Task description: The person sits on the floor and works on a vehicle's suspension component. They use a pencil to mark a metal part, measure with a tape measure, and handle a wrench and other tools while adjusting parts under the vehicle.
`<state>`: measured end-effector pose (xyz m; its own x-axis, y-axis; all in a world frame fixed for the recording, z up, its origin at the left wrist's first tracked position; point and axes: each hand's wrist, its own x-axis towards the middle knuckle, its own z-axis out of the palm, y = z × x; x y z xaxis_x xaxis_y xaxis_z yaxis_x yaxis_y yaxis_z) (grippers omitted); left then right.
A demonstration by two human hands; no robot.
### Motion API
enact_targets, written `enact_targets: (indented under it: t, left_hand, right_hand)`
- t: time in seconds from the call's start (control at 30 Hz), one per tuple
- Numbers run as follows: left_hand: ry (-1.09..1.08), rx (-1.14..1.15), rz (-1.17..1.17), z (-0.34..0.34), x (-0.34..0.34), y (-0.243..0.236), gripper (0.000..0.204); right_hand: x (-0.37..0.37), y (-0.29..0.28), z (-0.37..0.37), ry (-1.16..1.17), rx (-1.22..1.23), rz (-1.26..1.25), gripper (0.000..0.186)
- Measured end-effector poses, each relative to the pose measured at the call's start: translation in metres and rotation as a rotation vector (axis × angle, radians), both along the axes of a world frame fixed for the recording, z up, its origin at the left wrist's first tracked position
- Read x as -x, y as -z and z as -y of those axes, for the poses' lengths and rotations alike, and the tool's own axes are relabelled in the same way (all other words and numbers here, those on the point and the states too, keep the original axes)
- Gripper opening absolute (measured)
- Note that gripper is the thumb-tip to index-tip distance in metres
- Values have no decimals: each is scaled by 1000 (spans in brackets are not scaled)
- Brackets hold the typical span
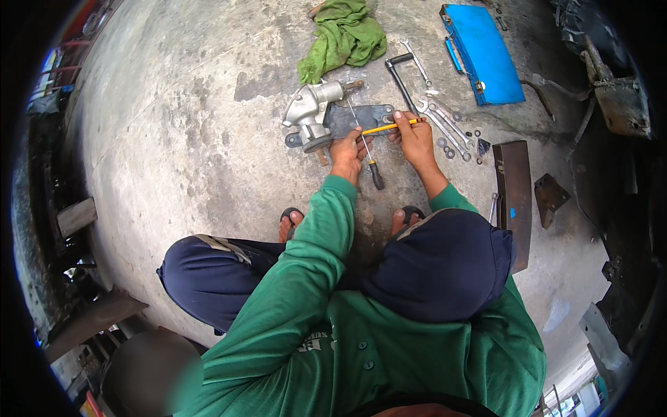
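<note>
Right hand (415,144) pinches yellow stick (381,128) over plate (340,124), housing (303,108) at plate's left; left hand (347,153) at stick's tip, grip unclear. Wrenches (442,128), blue case (486,62), brown beam (514,201) hem the right; widest room left. Stained concrete floor (180,139), scrap (623,104) by right rim.
</note>
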<state>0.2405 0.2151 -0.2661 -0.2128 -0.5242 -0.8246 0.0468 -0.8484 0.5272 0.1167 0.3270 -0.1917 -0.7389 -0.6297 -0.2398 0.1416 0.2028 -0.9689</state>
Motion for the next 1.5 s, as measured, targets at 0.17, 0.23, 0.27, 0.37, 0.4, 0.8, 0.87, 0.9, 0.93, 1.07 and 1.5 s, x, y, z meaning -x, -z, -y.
enact_targets:
  t: [0.17, 0.23, 0.27, 0.37, 0.4, 0.8, 0.87, 0.9, 0.93, 1.07, 1.5]
  left_hand:
    - [-10, 2, 11, 0, -2, 3, 21]
    - [-1, 9, 38, 0, 0, 4, 21]
    - [15, 7, 31, 1, -1, 4, 20]
    - [53, 5, 31, 3, -3, 3, 20]
    - [62, 8, 44, 3, -2, 1, 20]
    - [80, -4, 27, 3, -3, -1, 18]
    - [87, -7, 1, 4, -4, 3, 18]
    - [85, -4, -13, 4, -6, 5, 17]
    - [83, -2, -26, 4, -6, 7, 17]
    - [72, -8, 7, 3, -3, 1, 17]
    - [53, -3, -3, 1, -3, -6, 19]
  right_hand:
    - [4, -22, -26, -92, -141, 13, 44]
    - [-5, -28, -30, -133, -82, -72, 43]
    - [-9, -30, -32, -147, -72, -28, 41]
    - [-15, -34, -31, -105, 17, -172, 41]
    - [-16, -35, -31, -100, 15, -154, 40]
    - [-22, -13, -22, -106, 80, -262, 30]
    - [-22, -11, -17, -124, 127, -387, 29]
    - [-22, -11, -15, -160, 95, -369, 29]
    - [-22, -12, -14, -196, 62, -350, 29]
    - [-20, -12, -8, -250, 13, -334, 30]
    - [-19, -8, -4, -214, 83, -392, 32]
